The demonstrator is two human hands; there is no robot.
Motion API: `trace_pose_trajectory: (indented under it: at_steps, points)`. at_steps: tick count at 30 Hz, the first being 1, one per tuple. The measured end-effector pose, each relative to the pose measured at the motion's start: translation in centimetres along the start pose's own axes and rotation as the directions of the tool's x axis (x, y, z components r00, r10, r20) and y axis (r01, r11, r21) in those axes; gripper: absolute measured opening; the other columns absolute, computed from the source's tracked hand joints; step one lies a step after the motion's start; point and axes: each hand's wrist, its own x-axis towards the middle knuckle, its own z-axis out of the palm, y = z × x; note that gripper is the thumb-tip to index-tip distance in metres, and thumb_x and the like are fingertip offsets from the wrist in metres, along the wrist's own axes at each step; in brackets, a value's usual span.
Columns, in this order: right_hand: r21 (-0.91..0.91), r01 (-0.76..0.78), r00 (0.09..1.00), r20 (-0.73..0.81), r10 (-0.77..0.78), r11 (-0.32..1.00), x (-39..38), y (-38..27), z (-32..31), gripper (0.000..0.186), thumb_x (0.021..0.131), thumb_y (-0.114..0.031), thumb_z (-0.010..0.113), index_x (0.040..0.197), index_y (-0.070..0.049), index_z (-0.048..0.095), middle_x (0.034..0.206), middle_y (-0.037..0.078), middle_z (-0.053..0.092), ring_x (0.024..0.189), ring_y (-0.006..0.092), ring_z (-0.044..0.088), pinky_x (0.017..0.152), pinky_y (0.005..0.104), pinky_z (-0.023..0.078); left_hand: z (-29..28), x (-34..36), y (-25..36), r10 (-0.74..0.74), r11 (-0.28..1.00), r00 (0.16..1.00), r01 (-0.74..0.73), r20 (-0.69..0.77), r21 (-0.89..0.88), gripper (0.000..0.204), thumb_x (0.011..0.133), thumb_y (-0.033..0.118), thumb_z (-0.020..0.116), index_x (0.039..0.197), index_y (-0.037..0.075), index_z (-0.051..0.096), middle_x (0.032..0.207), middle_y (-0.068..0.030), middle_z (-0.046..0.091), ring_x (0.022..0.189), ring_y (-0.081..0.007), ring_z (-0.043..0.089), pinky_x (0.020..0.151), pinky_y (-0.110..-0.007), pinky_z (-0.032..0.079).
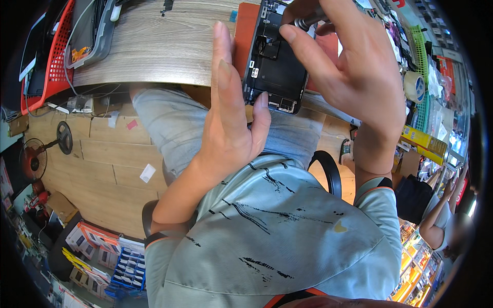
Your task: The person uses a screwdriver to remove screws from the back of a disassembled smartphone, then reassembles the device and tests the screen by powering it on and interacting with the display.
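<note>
An opened smartphone (273, 69) with dark internals and small metal parts showing is held over the front edge of a wooden desk, with an orange-red pad (242, 28) behind it. My left hand (231, 108) grips the phone along its left side, thumb at the lower left corner. My right hand (349, 77) is closed around a dark screwdriver (308, 21) at the phone's upper part, thumb pressed to the tool. The screwdriver's tip is hidden.
The desk (149, 46) holds a red basket (49, 84) and a clear bin (100, 36) on the left. Right are tape (413, 87), a green basket (418, 51) and a yellow box (423, 143). A fan (32, 159) stands left; another person (439, 220) is at right.
</note>
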Motion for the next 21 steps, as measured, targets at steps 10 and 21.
trace_pose_trajectory:
  at_steps: [10, 21]
  points:
    - [-0.005, 0.032, 0.999, 0.041, -0.032, 0.999, 0.2, 0.7, 0.0, 0.032, 0.087, -0.018, 0.08, 0.111, -0.003, 0.065, 0.076, 0.014, 0.068, 0.059, 0.0299, 0.067, 0.052, 0.0374, 0.048, -0.1, 0.0, -0.1, 0.018, 1.0, 1.0, -0.018, -0.002, -0.01, 0.113, 0.092, -0.017, 0.055, 0.164, 0.014, -0.026, 0.168, -0.0407, 0.001, 0.154, -0.0477, 0.03, 0.116, -0.044, 0.041]
    - [0.025, -0.045, 0.994, 0.101, 0.042, 0.999, 0.5, 0.6, -0.4, 0.035, 0.086, -0.018, 0.08, 0.113, -0.004, 0.063, 0.079, 0.016, 0.069, 0.065, 0.0314, 0.07, 0.057, 0.0376, 0.052, -0.1, -0.1, 0.0, 0.003, 1.0, 1.0, -0.003, 0.003, -0.013, 0.112, 0.093, -0.016, 0.054, 0.164, 0.017, -0.027, 0.168, -0.0405, 0.001, 0.154, -0.0465, 0.031, 0.117, -0.044, 0.041]
